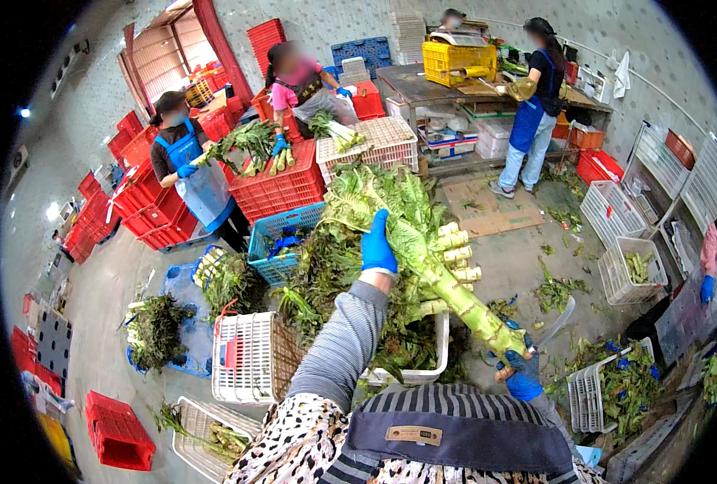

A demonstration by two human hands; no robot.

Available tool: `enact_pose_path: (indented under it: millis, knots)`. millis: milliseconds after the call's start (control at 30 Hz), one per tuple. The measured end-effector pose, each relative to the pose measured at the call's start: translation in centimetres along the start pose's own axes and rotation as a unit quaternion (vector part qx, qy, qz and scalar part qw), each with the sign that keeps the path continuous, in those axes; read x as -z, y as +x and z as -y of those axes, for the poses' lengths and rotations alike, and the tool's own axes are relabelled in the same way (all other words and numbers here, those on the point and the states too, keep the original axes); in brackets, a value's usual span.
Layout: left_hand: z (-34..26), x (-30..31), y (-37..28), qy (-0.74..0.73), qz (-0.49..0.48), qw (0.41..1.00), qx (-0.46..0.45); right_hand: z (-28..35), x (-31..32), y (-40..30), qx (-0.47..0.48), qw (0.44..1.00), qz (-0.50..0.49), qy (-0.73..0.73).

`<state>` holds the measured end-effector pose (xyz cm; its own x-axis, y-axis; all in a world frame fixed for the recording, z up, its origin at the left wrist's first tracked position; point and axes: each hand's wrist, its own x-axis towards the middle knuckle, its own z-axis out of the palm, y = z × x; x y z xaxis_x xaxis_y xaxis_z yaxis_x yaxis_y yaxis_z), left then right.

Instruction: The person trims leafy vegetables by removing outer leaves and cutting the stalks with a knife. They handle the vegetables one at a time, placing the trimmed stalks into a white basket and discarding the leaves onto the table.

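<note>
My left hand (379, 245), in a blue glove, grips the leafy upper part of a stem lettuce (455, 290), which slants down to the right in front of me. At its thick, pale lower end is my gloved right hand (523, 369), closed around the handle of a knife; the curved blade (557, 325) points up and away to the right. Behind the held stalk lie several cut stem lettuces (455, 248) with their pale ends to the right, on a heap of dark leafy greens (328, 260).
White plastic crates (243, 357) stand before me and at both sides, near a blue crate (273, 233) and red crates (285, 181). Co-workers stand beyond at left and right. Loose leaves (558, 290) litter the floor. A wooden worktable (410, 81) is at the back.
</note>
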<state>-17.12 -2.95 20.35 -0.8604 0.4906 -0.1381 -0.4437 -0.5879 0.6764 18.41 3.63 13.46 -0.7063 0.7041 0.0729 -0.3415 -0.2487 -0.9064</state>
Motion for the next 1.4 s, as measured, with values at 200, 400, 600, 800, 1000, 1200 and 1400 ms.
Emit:
enact_pose_path:
  millis: [200, 400, 600, 800, 1000, 1200, 1400]
  knots:
    - [1.3, 2.5, -0.5, 0.036, -0.076, 0.991, -0.104, -0.4, -0.3, 1.0, -0.117, 0.979, 0.008, 0.169]
    - [-0.5, 4.4, -4.5, 0.059, -0.140, 0.979, -0.135, -1.8, -1.8, 1.2, -0.215, 0.962, 0.006, 0.171]
    - [1.2, 9.7, -4.2, 0.071, -0.120, 0.970, -0.200, -0.9, -3.1, 1.5, -0.204, 0.973, 0.030, 0.103]
    - [8.6, 8.8, -13.1, 0.340, 0.001, 0.940, -0.015, -1.4, -5.7, 3.1, -0.228, 0.959, 0.032, 0.168]
    - [-3.0, 15.0, -1.7, 0.295, -0.104, 0.943, 0.113, -0.2, -1.8, 2.2, -0.112, 0.989, 0.031, 0.094]
    - [-7.0, 10.2, 0.5, 0.184, -0.226, 0.950, -0.107, -0.2, -0.3, 0.1, -0.060, 0.997, 0.023, 0.034]
    - [0.0, 9.2, -7.7, 0.175, -0.030, 0.983, -0.054, -0.2, 0.2, 0.1, -0.103, 0.983, -0.030, 0.147]
